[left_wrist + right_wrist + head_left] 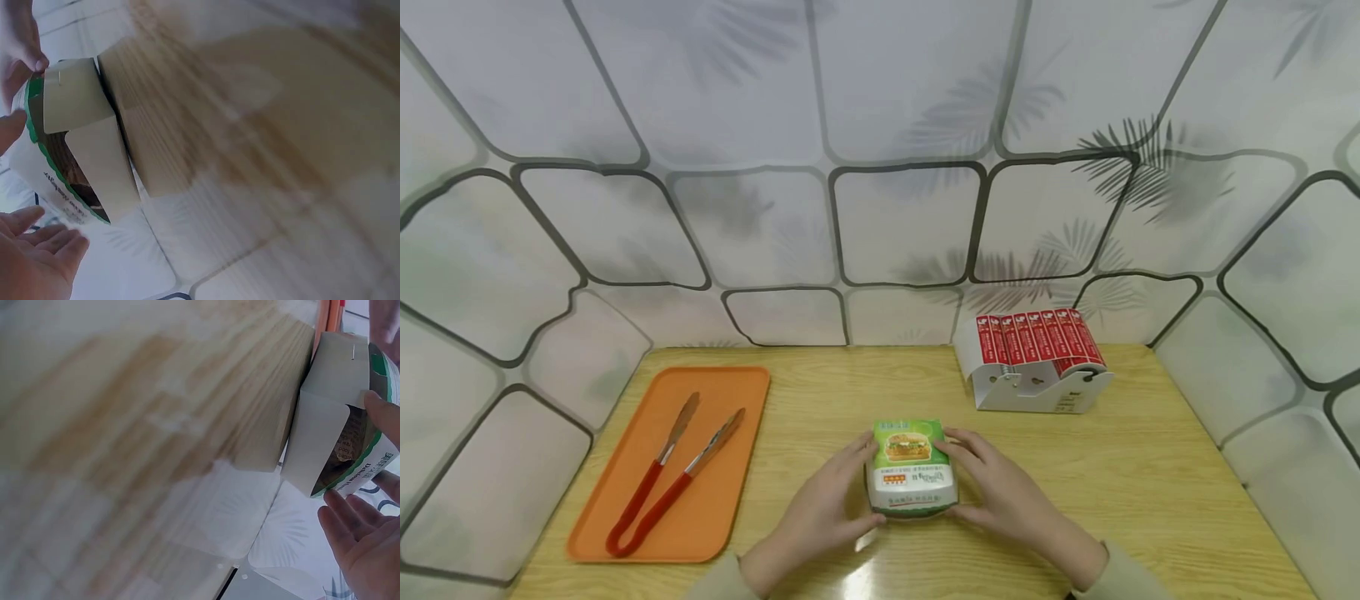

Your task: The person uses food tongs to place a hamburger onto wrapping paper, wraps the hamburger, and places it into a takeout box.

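A green and white burger box (910,475) with a burger picture on its lid stands on the wooden table between both hands. My left hand (823,500) flanks it, fingers fairly straight, with fingertips and thumb at the left edge of the lid. On the other side my right hand (1000,492) grips the lid's right edge, thumb at the near corner and a finger on top. Through a gap between the lid and the cream side flaps (319,437) of the base, something brown with print on it (347,447) shows inside.
At the left lies an orange tray (730,500) holding red-handled metal tongs (658,492). A white cardboard holder (1022,396) with several red and white packs (1037,337) stands at the back right. Patterned panels (898,225) enclose the table's back and sides.
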### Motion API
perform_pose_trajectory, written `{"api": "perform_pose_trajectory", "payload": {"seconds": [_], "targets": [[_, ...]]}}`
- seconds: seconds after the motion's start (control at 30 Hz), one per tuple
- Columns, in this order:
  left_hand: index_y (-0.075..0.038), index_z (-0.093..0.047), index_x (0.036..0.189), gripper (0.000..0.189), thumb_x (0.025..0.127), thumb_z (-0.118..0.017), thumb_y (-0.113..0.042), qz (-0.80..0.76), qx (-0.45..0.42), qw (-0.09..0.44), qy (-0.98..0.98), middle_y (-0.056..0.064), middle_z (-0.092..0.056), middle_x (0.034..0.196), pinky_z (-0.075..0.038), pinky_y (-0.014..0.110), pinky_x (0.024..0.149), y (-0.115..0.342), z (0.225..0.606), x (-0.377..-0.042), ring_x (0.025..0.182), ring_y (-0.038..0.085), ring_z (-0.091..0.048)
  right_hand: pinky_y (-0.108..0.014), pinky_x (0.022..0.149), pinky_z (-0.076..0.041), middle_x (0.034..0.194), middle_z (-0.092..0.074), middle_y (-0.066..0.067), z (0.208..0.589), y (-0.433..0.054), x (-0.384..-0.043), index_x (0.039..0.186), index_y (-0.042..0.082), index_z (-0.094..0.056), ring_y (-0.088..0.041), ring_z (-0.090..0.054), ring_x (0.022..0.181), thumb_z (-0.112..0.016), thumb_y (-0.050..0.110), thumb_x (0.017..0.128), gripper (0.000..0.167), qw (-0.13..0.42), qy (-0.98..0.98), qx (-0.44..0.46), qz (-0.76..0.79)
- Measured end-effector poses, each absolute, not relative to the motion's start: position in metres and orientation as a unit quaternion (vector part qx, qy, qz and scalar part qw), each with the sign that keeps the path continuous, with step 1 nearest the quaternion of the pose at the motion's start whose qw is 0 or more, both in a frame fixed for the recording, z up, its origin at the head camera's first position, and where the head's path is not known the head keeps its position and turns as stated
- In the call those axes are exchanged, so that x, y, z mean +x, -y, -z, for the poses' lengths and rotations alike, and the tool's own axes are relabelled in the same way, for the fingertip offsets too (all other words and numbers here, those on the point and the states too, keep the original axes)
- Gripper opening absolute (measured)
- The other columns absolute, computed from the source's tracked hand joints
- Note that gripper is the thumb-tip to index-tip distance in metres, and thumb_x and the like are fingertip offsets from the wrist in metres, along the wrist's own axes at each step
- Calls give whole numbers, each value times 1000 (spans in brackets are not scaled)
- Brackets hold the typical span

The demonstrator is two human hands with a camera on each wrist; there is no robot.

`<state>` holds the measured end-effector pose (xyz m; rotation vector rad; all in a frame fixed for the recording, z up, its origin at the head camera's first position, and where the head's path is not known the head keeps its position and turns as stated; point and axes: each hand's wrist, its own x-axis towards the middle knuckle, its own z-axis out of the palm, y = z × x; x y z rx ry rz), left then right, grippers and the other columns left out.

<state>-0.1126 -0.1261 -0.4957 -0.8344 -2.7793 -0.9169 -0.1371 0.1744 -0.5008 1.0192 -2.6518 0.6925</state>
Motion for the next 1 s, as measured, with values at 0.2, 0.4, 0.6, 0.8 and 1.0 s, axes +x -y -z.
{"api": "perform_pose_trajectory", "payload": {"seconds": [0.2, 0.4, 0.6, 0.8, 1.0], "targets": [[-3, -41, 161, 111, 72, -98, -40, 207, -322, 69, 921, 21, -34, 171, -44, 52, 123, 119, 497, -118, 157, 38, -40, -49, 108, -59, 154, -56, -15, 499, -175, -136, 153, 10, -55, -33, -63, 136, -99, 35, 72, 95, 99, 905, 341, -237], [-4, -40, 162, 105, 79, -94, -37, 182, -334, 93, 920, 18, -38, 170, -45, 48, 124, 113, 496, -121, 155, 34, -44, -50, 109, -59, 158, -52, -13, 498, -175, -136, 157, 15, -51, -32, -61, 139, -94, 37, 80, 92, 71, 907, 322, -260], [-1, -54, 151, 87, 81, -92, -36, 134, -358, 170, 908, 22, -55, 157, -54, 45, 116, 111, 499, -122, 143, 35, -59, -50, 112, -57, 160, -51, -12, 500, -176, -136, 154, 14, -54, -32, -58, 141, -97, 38, 74, 94, 96, 905, 338, -239], [0, -57, 148, 80, 81, -88, -32, 76, -365, 187, 909, 20, -59, 154, -54, 42, 116, 109, 500, -122, 142, 33, -60, -48, 112, -57, 153, -60, -12, 502, -175, -139, 146, 10, -61, -30, -62, 135, -100, 34, 70, 89, 163, 887, 392, -182], [-1, -61, 145, 77, 82, -85, -36, 6, -376, 210, 903, 18, -62, 151, -54, 39, 116, 109, 501, -122, 140, 31, -62, -51, 106, -61, 149, -64, -14, 502, -176, -140, 145, 31, -66, -32, -66, 130, -98, 34, 70, 82, 188, 872, 433, -128]]}}
